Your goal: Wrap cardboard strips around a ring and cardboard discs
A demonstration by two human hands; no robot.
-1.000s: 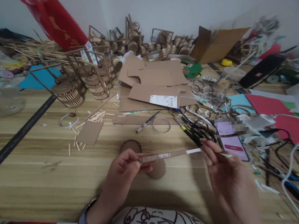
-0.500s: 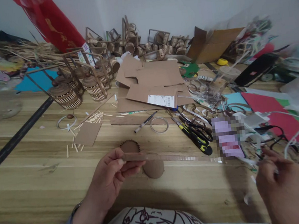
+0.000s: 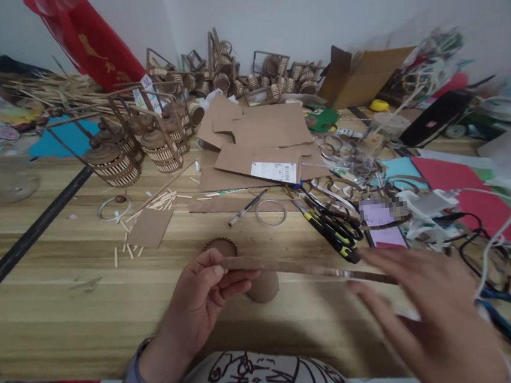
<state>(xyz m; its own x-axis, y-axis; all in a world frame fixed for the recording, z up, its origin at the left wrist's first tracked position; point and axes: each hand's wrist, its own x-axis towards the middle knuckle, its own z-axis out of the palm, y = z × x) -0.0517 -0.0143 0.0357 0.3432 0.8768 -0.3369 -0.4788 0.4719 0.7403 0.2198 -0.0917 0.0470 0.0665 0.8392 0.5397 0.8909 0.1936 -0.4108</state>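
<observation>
My left hand (image 3: 202, 293) pinches one end of a long, narrow brown strip (image 3: 285, 267) between thumb and fingers. The strip stretches to the right above the table, with a shiny patch along it. My right hand (image 3: 433, 307), blurred by motion, is open with thumb and fingers apart near the strip's far end; whether it touches the strip I cannot tell. Just behind my left hand lies a round cardboard piece (image 3: 222, 247) with a toothed rim. Below the strip is a plain cardboard disc (image 3: 263, 287), partly covered by my left fingers.
Scissors and a yellow-black cutter (image 3: 332, 232) lie right of centre, by a phone (image 3: 382, 221). A pen (image 3: 247, 209) and a clear ring (image 3: 271, 212) are farther back. Cardboard sheets (image 3: 267, 127), small slatted baskets (image 3: 115, 163) and short sticks (image 3: 166, 200) surround the work area.
My right hand has moved left from the cluttered right side toward the strip, and its fingers have opened. My left hand, still gripping the strip, has shifted slightly right.
</observation>
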